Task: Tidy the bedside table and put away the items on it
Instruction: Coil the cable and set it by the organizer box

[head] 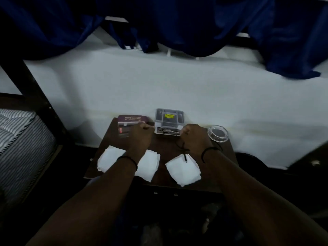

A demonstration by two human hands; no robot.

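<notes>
Both forearms reach over the dark counter (165, 150), where three white paper sheets (182, 170) lie along its near edge. Left hand (140, 134) is closed beside the purple box (130, 124); right hand (194, 137) is fisted around a black cord (182, 151), between the grey package (168, 121) and clear lid (218, 134)

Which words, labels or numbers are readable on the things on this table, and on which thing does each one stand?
None can be read for certain.
Purple box: light print on top, too blurred.
Grey package: yellow label with dark print, too small.
Same package, lower strip: print blurred.
White papers: no text visible.
</notes>
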